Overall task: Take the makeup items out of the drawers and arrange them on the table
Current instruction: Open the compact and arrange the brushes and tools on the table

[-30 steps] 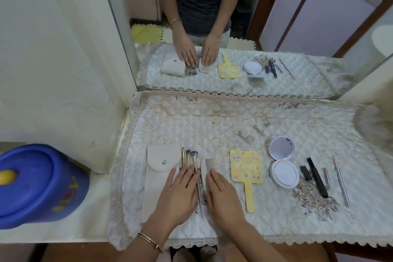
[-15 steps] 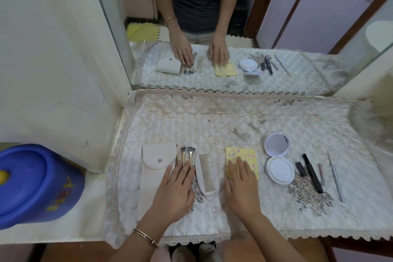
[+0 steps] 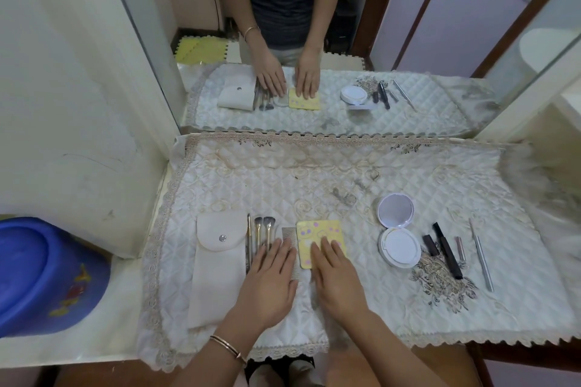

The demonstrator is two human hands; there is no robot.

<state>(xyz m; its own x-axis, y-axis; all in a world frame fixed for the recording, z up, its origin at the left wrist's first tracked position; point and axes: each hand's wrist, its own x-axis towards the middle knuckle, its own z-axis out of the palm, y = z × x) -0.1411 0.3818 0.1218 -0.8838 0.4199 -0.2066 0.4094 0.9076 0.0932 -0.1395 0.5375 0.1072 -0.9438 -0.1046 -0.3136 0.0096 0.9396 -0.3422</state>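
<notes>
Makeup items lie in a row on the quilted white cloth (image 3: 314, 179). A beige snap pouch (image 3: 217, 264) is at the left, with several brushes (image 3: 262, 229) beside it. My left hand (image 3: 270, 283) rests flat on the brush handles and a white comb (image 3: 289, 237). My right hand (image 3: 338, 276) lies flat with its fingers on the lower part of a yellow hand mirror (image 3: 317, 234), hiding its handle. Further right are an open white compact (image 3: 397, 229), dark tubes (image 3: 443, 248), a small pink stick (image 3: 460, 247) and a thin silver tool (image 3: 481, 254).
A wall mirror (image 3: 314, 41) stands behind the table and reflects the items, my hands and my torso. A blue plastic tub (image 3: 41, 276) sits at the left beside a white wall panel (image 3: 63, 104). The cloth's lace edge hangs over the table front.
The yellow mirror has been slid left, next to the comb. My right hand moved left with it. My left hand now covers the comb's lower part as well as the brushes.
</notes>
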